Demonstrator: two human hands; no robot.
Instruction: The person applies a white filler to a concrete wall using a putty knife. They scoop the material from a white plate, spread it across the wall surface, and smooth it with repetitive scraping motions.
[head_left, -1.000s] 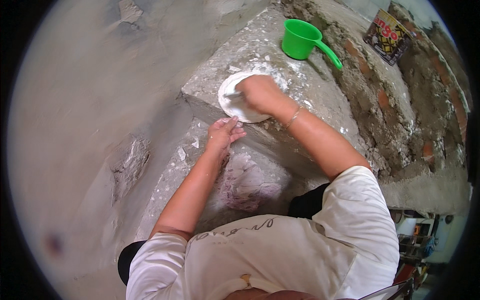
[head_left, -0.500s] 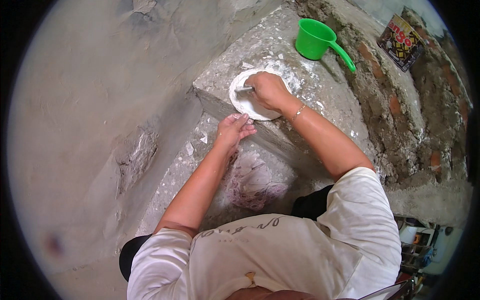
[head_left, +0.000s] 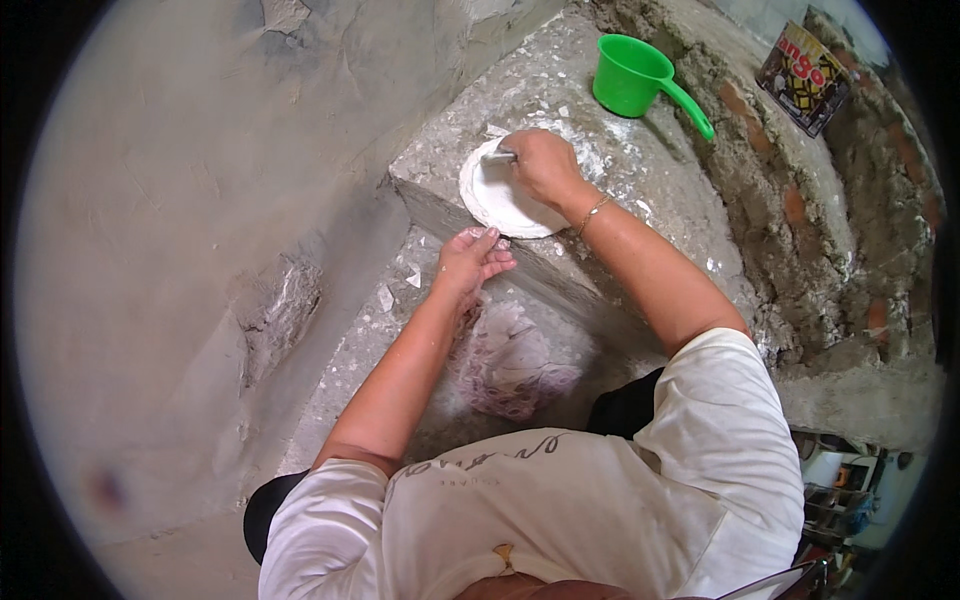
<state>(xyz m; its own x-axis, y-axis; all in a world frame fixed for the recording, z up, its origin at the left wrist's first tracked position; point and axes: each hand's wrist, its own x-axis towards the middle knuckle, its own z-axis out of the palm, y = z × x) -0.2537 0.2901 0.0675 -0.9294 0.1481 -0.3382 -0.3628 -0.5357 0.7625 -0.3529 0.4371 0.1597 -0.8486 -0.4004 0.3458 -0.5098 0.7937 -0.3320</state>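
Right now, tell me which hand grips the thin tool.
The right hand, with the bracelet: it grips the thin grey tool over the round white dish. The left hand, at the dish's near rim, shows no tool.

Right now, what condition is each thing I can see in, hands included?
Right hand: closed around a grey tool.
Grey tool: held over the bowl.
Left hand: fingers bent, tips at the bowl's near rim; grip unclear.
White bowl: open side up, white inside.
Green dipper: upright, unheld.
Purplish plastic: crumpled.
Patterned package: unheld; open or sealed, unclear.
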